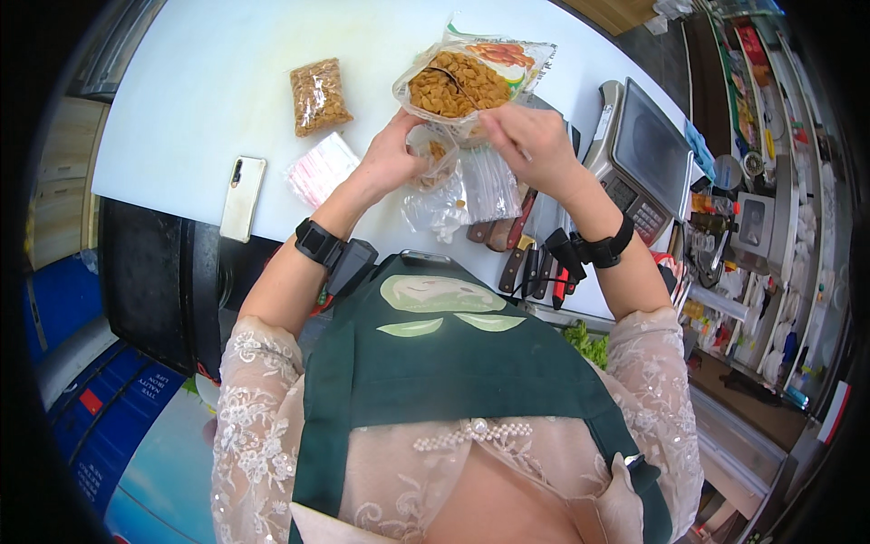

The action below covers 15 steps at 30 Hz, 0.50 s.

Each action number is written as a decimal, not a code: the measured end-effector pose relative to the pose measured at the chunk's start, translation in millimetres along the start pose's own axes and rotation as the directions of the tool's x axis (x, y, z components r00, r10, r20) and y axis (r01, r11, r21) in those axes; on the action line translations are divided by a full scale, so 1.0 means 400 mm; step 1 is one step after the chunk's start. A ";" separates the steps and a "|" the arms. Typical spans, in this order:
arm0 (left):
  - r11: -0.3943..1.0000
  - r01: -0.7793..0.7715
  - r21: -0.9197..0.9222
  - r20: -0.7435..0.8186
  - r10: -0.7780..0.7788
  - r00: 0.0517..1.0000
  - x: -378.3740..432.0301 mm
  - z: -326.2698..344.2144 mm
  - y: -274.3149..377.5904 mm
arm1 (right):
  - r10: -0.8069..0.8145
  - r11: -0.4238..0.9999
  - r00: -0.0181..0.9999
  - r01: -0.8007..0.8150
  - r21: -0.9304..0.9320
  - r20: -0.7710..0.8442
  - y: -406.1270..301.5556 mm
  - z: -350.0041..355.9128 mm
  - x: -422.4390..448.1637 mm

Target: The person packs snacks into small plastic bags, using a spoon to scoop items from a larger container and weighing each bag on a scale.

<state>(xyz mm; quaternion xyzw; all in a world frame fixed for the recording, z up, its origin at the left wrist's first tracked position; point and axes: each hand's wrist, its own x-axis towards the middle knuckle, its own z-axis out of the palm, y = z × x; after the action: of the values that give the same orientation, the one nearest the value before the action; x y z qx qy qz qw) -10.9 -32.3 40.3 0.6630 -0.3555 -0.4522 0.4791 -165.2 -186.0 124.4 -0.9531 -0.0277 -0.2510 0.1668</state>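
My left hand (393, 155) grips the rim of a small clear plastic bag (435, 155) with some brown flakes inside. My right hand (533, 146) holds the handle of a metal spoon (454, 83), whose bowl lies among the flakes (486, 75) in a large opened printed bag (527, 61). The small bag is just below the large bag's mouth. A filled clear packet of flakes (319, 97) lies to the left. Beneath it is a stack of pink-and-white plastic bags (322, 168). More clear zip bags (488, 183) lie right of my left hand.
A phone (243, 198) lies at the table's (177, 122) near left edge. Several knives (514, 264) with dark or red handles are near the front edge. At the right stands a weighing scale (649, 149), with crowded shelves (775, 224) beyond it.
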 end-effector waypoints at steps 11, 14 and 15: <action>0.997 -0.048 0.053 -0.005 0.048 0.999 -0.005 0.006 0.010 | 0.894 0.196 0.442 -0.547 0.814 0.081 0.092 -0.091 -0.057; 0.998 -0.032 0.049 -0.027 0.033 0.999 -0.029 0.005 0.014 | 0.894 0.186 0.440 -0.534 0.825 0.083 0.094 -0.116 -0.067; 0.995 -0.040 0.087 -0.032 0.042 0.999 -0.034 0.006 0.009 | 0.894 0.198 0.443 -0.522 0.830 0.065 0.093 -0.123 -0.069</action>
<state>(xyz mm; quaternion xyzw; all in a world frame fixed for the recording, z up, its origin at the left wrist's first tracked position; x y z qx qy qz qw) -17.8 -21.6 47.0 0.6832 -0.3799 -0.4151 0.4653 -207.3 -236.4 140.1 -0.5937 0.3682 -0.3085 0.6456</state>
